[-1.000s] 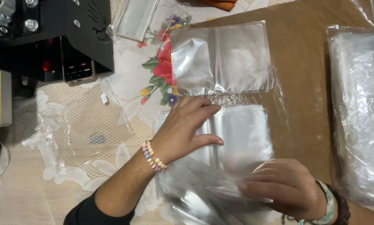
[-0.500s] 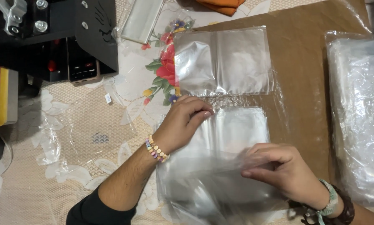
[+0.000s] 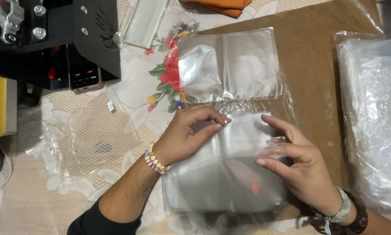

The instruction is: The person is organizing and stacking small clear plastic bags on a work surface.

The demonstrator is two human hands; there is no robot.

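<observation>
clear plastic bags lie in a flat stack on the lace tablecloth, the stack's right part over the brown paper sheet, right in front of us. we see both hands on the stack's upper end. left hand rests on the top left part, fingers curled, thumb and forefinger nearly closed in a narrow pinch at the bag's top edge; whether film is actually caught between the tips we cannot tell. a beaded bracelet sits on that wrist, black sleeve below it. right hand is at the stack's right edge, fingers half spread and loosely bent, thumb under a lifted corner of the top bag and fingertips on top of it, so it holds that corner lightly. woven bracelets on the right wrist.

just above the stack, almost touching it, lies a second clear bag pile, flat, partly over a floral print on the cloth. far right, a big bundle of plastic bags inside a clear wrapper, well apart from the hands. top left, a black heat press machine with a small control panel. near it a narrow clear sleeve pack, tilted. orange cloth at the top edge. loose crumpled film lies left of the left arm.
</observation>
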